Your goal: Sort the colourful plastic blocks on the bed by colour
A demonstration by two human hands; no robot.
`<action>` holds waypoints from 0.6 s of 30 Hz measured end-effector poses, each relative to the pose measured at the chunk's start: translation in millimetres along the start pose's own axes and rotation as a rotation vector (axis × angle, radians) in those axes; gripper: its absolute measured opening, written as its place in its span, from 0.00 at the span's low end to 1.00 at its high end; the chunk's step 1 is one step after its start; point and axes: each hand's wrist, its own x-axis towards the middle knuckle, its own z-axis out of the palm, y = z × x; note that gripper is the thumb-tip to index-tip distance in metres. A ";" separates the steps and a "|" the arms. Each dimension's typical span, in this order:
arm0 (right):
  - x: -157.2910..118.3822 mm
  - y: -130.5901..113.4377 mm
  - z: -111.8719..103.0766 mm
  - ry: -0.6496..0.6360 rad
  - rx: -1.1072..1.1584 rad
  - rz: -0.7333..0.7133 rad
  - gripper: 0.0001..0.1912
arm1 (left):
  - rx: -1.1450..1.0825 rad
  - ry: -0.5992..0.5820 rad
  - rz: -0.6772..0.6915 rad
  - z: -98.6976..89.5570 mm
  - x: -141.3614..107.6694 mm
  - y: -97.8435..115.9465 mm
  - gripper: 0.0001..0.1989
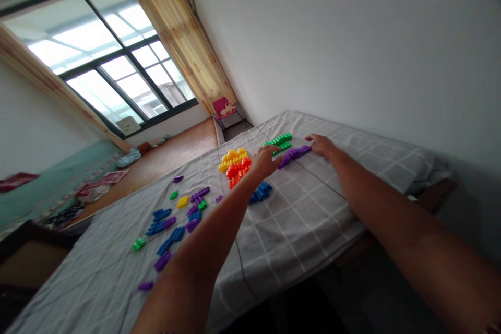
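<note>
A row of purple toy blocks (294, 155), ribbed and joined side by side, lies on the checked cloth between my two hands. My left hand (266, 159) has its fingertips at the row's left end, with its thumb side close to the cloth. At the right end, my right hand (321, 145) has its fingers bent around the last purple piece. Just behind are rows of green blocks (281, 141), partly covered by my left fingers. Orange blocks (238, 169) and yellow blocks (232, 158) sit left of my left hand. Blue blocks (261, 191) show below my left wrist.
Loose blue pieces (171, 240), purple pieces (200, 194), a yellow piece (182, 202) and several green ones are scattered left of my left forearm. The grey checked cloth (297, 224) covers the table, which meets a white wall (352, 52). A pink chair (224, 107) stands beyond.
</note>
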 end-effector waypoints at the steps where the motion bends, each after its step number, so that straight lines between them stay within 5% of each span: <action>1: 0.3 3.7 1.5 0.023 -0.006 0.007 0.24 | 0.000 0.019 0.009 -12.3 -17.6 -8.6 0.17; 5: 1.9 19.6 7.6 0.085 0.002 0.025 0.21 | 0.052 0.054 -0.085 -65.4 -102.0 -63.1 0.15; 11: -6.7 28.7 1.6 0.102 0.015 0.037 0.15 | 0.062 0.047 -0.527 -132.1 -248.9 -156.2 0.16; 15: -11.8 30.0 -10.3 0.086 0.086 0.097 0.09 | 0.044 0.075 -0.679 -152.0 -334.3 -180.1 0.17; 18: -14.8 7.2 -18.8 0.196 0.078 0.106 0.08 | 0.007 0.069 -0.689 -154.6 -377.9 -183.0 0.18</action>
